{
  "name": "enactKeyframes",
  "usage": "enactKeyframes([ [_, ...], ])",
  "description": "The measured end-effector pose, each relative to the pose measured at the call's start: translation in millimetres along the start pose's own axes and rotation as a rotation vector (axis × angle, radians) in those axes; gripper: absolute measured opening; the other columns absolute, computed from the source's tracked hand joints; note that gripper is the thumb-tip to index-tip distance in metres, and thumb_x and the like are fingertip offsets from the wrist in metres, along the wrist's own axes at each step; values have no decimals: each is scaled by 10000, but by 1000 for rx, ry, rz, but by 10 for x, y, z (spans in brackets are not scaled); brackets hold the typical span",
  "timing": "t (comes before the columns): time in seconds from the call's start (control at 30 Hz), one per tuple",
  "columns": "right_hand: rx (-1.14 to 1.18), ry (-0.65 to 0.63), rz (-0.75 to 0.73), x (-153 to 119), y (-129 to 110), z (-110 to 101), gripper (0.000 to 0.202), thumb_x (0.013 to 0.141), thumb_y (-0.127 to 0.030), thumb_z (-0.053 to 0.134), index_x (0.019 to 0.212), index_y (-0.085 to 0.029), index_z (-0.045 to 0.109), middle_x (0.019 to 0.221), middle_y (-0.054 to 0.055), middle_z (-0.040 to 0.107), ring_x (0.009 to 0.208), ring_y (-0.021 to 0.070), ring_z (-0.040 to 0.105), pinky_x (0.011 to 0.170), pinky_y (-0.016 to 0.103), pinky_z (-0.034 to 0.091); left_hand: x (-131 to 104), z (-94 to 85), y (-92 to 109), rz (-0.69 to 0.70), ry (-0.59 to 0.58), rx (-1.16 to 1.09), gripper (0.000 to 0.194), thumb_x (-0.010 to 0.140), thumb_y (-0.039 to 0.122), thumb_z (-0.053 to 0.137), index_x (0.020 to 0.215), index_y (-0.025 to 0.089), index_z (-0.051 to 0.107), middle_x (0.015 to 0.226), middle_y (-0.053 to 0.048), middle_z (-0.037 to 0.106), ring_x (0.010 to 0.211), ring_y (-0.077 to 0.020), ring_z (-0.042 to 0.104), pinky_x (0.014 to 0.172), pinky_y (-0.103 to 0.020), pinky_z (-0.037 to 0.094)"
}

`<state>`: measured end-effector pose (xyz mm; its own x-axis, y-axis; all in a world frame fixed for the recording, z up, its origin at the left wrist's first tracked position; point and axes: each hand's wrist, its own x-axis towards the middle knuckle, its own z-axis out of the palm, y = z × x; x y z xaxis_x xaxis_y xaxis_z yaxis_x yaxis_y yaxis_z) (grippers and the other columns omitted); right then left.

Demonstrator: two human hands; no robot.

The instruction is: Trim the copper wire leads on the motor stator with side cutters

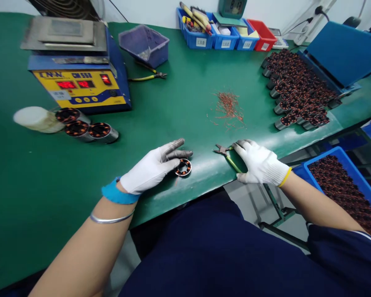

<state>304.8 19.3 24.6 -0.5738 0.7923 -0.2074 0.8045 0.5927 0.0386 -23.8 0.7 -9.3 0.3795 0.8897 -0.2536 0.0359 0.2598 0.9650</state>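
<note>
My left hand (153, 167), in a white glove with grey fingertips, rests on the green table mat (173, 107) and holds a small round stator with copper windings (183, 167) flat on it near the front edge. My right hand (259, 163), also gloved, lies on a pair of small cutters with green handles (227, 154), whose jaws point left toward the stator. A scatter of cut copper wire ends (229, 106) lies on the mat beyond both hands.
A blue and yellow machine with red displays (80, 82) stands back left, with three stators (86, 128) and a white roll (37, 119) before it. Many stators (299, 90) are grouped at the right by a blue tray (343, 53). A blue bin of stators (346, 185) sits below. Parts bins (222, 37) line the back.
</note>
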Motion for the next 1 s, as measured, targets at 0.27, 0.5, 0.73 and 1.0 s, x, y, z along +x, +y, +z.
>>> enactKeyframes([
  [0.27, 41, -58, -27, -27, 336, 16, 1197, 534, -619, 789, 1499, -63, 350, 1462, 205, 335, 1297, 402, 350, 1042, 490, 389, -2, 47, 49, -68, 95, 29, 1024, 693, 509, 766, 1506, 81, 313, 1276, -223, 587, 1200, -347, 570, 1057, -500, 452],
  [0.5, 75, -191, -60, -86, 240, -210, 851, 619, -375, 790, 1391, -142, 520, 1308, 128, 501, 1059, 285, 545, 836, 367, 489, -2, 2, -9, -67, 92, 82, 1029, 699, 542, 767, 1523, 142, 298, 1301, -193, 580, 1184, -346, 578, 1078, -514, 424],
  [0.73, -145, -3, 106, 22, -63, -36, 333, 807, -313, 544, 1068, -126, 631, 1020, 155, 544, 821, 304, 537, 619, 386, 431, 4, 34, 31, -43, 69, 70, 1057, 717, 458, 753, 1543, 82, 210, 1305, -230, 564, 1216, -341, 560, 1068, -495, 430],
  [1.0, 214, 372, -242, 273, 30, 357, 704, 710, -185, 442, 1388, 3, 432, 1243, 189, 496, 1182, 306, 432, 1095, 487, 315, 12, 35, 25, 63, -8, 81, 1054, 760, 375, 684, 1550, 17, 86, 1292, -249, 565, 1238, -292, 553, 1095, -453, 404],
])
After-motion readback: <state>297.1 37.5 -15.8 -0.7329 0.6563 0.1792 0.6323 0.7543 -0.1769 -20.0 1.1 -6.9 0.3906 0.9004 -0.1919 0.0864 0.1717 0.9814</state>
